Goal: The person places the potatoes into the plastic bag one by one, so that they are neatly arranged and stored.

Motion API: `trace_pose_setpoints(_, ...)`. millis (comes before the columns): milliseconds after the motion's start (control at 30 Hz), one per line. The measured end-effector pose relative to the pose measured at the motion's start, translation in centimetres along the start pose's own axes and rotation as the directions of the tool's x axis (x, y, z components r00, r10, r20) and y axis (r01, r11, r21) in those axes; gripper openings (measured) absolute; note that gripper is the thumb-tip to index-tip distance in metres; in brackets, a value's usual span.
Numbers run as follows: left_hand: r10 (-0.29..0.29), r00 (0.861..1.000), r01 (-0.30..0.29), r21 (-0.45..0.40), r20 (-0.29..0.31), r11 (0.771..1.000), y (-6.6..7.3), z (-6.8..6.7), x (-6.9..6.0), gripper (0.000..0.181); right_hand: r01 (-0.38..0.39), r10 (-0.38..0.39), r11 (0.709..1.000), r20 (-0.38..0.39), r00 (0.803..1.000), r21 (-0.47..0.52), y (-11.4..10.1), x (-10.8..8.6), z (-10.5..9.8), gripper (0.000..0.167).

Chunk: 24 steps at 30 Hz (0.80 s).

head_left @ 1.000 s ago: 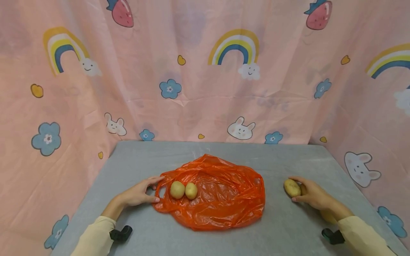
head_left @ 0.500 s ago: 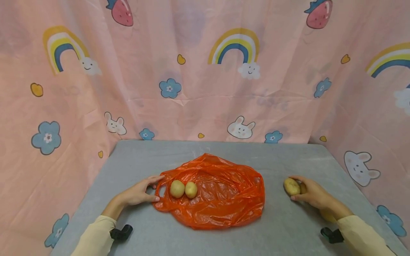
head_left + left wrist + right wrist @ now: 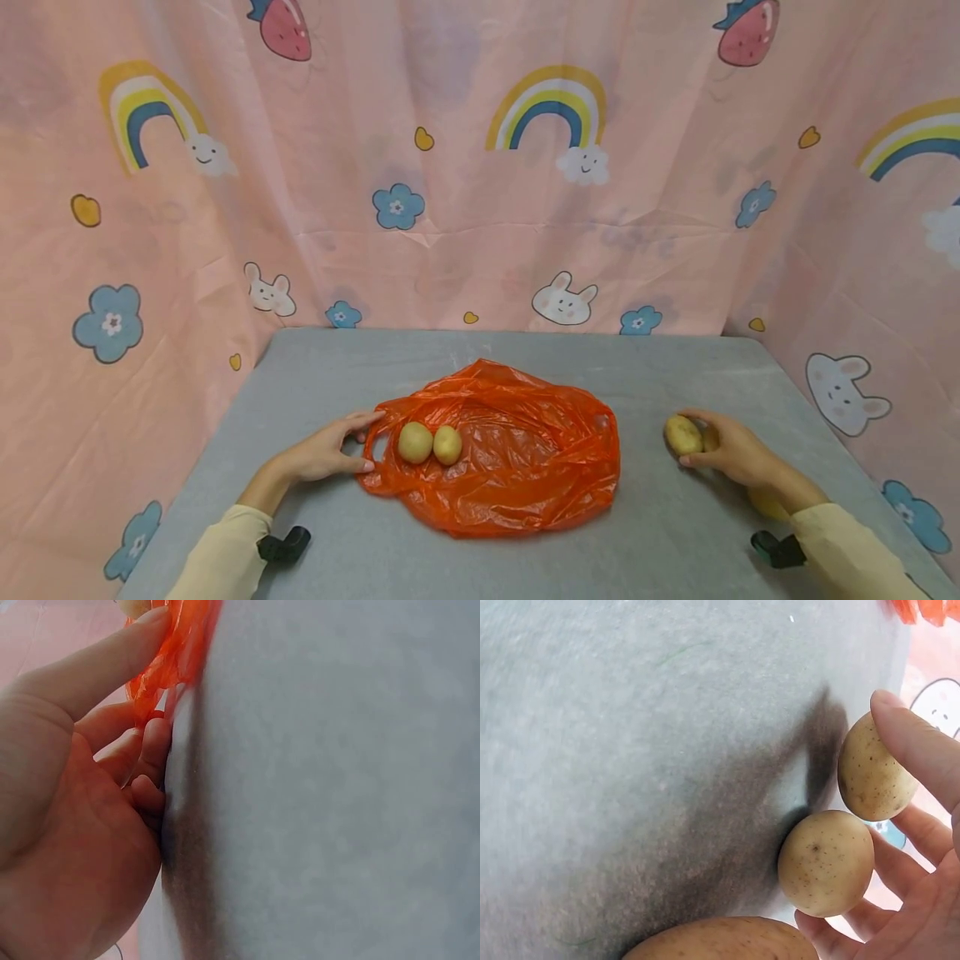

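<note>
Left hand (image 3: 324,454) pinches the bag (image 3: 525,492) in the middle of the table (image 3: 645,558); right hand (image 3: 735,451) grips a potato (image 3: 682,436) nearer the right edge! A steady pinch, kept clear of the second potato (image 3: 825,862), should serve best.

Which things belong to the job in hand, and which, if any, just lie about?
Likely job:
red bag, held by left hand;
two potatoes on its plastic;
potato held by right hand;
two other potatoes nearby.

Just surroundings:
grey table;
patterned curtain.
</note>
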<state>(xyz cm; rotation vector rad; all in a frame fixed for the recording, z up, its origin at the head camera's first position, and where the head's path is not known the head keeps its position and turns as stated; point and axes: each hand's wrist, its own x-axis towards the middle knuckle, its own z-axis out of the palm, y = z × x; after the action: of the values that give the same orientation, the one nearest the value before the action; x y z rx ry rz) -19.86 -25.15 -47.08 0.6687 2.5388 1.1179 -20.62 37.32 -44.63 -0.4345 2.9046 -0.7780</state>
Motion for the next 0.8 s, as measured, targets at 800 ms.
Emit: trace_pose_setpoints(800,0.014,1.0,-0.014,0.011,-0.002,1.0,0.0,0.1,0.0,0.08,-0.085,0.087,0.993,-0.026,0.996,0.08,-3.6,-0.3,-1.3,0.08)
